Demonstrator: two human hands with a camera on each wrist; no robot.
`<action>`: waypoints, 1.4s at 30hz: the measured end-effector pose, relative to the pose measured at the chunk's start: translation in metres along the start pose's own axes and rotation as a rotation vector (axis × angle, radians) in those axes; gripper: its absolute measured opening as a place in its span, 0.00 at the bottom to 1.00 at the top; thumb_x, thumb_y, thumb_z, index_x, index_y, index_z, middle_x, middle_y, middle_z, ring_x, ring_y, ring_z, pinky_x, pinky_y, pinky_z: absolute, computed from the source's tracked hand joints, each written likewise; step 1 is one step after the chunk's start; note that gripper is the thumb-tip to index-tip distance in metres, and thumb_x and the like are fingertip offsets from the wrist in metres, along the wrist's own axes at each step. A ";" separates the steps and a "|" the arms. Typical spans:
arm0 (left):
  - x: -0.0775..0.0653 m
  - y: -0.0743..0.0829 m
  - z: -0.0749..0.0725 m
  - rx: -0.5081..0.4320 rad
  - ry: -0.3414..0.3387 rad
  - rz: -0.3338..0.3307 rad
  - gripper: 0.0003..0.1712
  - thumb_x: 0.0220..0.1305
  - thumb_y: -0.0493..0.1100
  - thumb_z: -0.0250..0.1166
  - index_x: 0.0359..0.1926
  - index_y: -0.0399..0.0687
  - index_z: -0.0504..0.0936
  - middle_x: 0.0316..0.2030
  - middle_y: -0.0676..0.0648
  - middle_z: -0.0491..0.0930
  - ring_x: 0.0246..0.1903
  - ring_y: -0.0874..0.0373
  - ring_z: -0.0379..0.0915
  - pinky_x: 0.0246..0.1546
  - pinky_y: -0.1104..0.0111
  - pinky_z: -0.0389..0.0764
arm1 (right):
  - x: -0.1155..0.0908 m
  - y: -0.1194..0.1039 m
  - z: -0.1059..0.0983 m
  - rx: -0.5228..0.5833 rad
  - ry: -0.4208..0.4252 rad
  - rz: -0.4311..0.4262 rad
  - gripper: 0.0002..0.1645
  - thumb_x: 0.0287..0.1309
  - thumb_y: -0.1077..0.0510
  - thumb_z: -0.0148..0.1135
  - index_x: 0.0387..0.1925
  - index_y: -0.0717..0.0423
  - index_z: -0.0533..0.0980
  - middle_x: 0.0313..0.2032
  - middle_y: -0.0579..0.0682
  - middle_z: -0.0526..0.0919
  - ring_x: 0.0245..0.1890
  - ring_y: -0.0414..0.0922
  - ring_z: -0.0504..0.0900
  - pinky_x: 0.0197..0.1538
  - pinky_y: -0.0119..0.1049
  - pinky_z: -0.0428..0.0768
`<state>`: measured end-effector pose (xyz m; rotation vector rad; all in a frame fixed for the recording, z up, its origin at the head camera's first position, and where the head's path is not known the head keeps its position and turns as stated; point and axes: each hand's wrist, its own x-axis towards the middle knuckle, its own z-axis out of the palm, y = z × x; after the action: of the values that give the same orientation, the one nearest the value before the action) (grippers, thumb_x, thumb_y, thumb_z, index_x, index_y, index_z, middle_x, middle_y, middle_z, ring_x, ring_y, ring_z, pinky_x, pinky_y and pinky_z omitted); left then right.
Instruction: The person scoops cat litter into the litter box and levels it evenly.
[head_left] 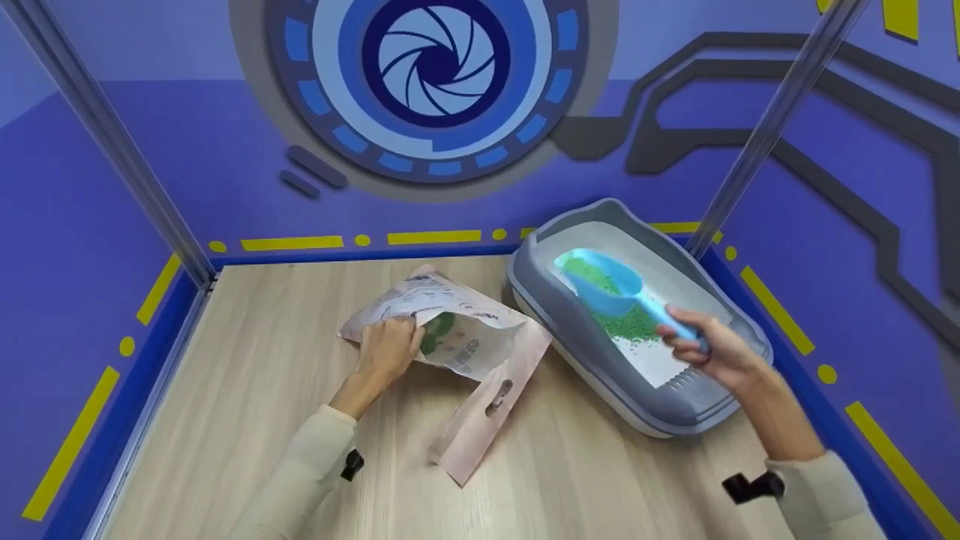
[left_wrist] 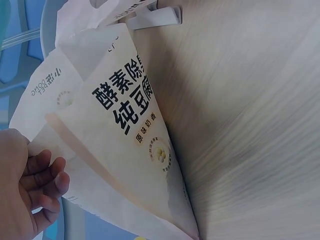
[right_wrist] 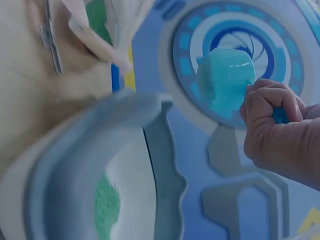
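Left hand: fingers curled, pinching the edge of a pale printed paper bag, whose gaping mouth lies just to the right of that hand. Right hand: fingers wrapped round the handle of a blue scoop, its bowl held out ahead and to the left of the fist, over the tray. Scoop contents: green granules, a heaped layer. Grey-rimmed tray: below the right hand and reaching beyond it; a patch of loose green litter on its white floor. Bag flap with a handle slot: between the hands, trailing nearer the person. Wooden tabletop: beneath both. Hazards, as judged: a tilted wrist or a knock on the rim could spill the load outside the tray; a loose pinch could let the bag slump and its mouth fold in. Obscured: the depth of the bag's contents, the green inside being hard to tell as print or granules; part of the litter, behind the scoop; the load in the right wrist view, which gives only the bowl's underside; lettering running off round the bag's side.
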<state>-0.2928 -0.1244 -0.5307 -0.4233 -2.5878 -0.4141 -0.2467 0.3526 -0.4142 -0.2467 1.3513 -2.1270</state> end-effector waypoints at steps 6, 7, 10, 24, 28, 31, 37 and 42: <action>-0.005 -0.005 -0.003 -0.007 -0.007 -0.021 0.21 0.66 0.42 0.62 0.16 0.44 0.71 0.15 0.51 0.67 0.17 0.56 0.59 0.16 0.57 0.69 | 0.028 -0.027 -0.040 0.062 0.088 0.063 0.13 0.82 0.56 0.29 0.56 0.59 0.55 0.31 0.48 0.74 0.24 0.36 0.50 0.24 0.24 0.55; -0.006 -0.006 -0.004 -0.004 -0.009 -0.025 0.21 0.66 0.42 0.62 0.16 0.44 0.71 0.15 0.50 0.68 0.17 0.56 0.59 0.16 0.56 0.69 | 0.033 -0.029 -0.046 0.041 0.108 0.080 0.12 0.82 0.55 0.29 0.56 0.59 0.53 0.31 0.48 0.73 0.24 0.36 0.50 0.24 0.24 0.54; -0.008 -0.007 -0.005 0.010 -0.009 -0.029 0.22 0.66 0.43 0.62 0.15 0.45 0.71 0.15 0.49 0.70 0.17 0.55 0.61 0.16 0.55 0.70 | 0.045 -0.030 -0.063 -0.043 0.202 0.137 0.13 0.82 0.55 0.30 0.59 0.57 0.49 0.30 0.48 0.71 0.22 0.36 0.52 0.24 0.26 0.55; -0.008 -0.008 -0.008 0.019 -0.031 -0.034 0.21 0.67 0.43 0.61 0.16 0.45 0.71 0.16 0.47 0.72 0.17 0.51 0.67 0.19 0.52 0.73 | 0.098 -0.018 -0.091 -0.129 0.291 0.337 0.11 0.81 0.55 0.27 0.52 0.60 0.52 0.29 0.47 0.73 0.20 0.33 0.62 0.23 0.23 0.63; -0.006 -0.005 -0.004 0.019 -0.036 -0.020 0.21 0.68 0.43 0.61 0.17 0.45 0.71 0.15 0.48 0.71 0.17 0.53 0.65 0.18 0.53 0.73 | 0.105 -0.019 -0.095 -0.205 0.304 0.368 0.11 0.81 0.56 0.26 0.50 0.59 0.53 0.28 0.46 0.72 0.20 0.32 0.62 0.23 0.22 0.63; -0.004 -0.003 -0.003 0.016 -0.052 -0.014 0.21 0.68 0.43 0.61 0.17 0.45 0.71 0.15 0.49 0.69 0.17 0.54 0.63 0.18 0.54 0.73 | 0.109 -0.019 -0.097 -0.291 0.304 0.394 0.11 0.81 0.55 0.25 0.49 0.58 0.53 0.27 0.44 0.72 0.20 0.31 0.62 0.24 0.22 0.63; -0.003 0.000 -0.001 0.040 -0.047 -0.021 0.21 0.68 0.44 0.62 0.17 0.47 0.70 0.16 0.50 0.70 0.17 0.54 0.64 0.19 0.54 0.74 | 0.118 -0.017 -0.097 -0.438 0.313 0.409 0.12 0.81 0.55 0.28 0.48 0.59 0.57 0.27 0.41 0.74 0.19 0.30 0.62 0.25 0.22 0.64; -0.002 0.001 0.000 0.066 -0.043 -0.020 0.21 0.68 0.45 0.61 0.17 0.47 0.71 0.17 0.48 0.75 0.17 0.51 0.70 0.19 0.53 0.75 | 0.122 -0.016 -0.095 -0.544 0.375 0.418 0.13 0.81 0.55 0.31 0.43 0.59 0.61 0.26 0.41 0.76 0.18 0.30 0.62 0.23 0.22 0.63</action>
<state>-0.2906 -0.1236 -0.5310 -0.3870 -2.6413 -0.3284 -0.3941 0.3593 -0.4641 0.2224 1.9869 -1.4741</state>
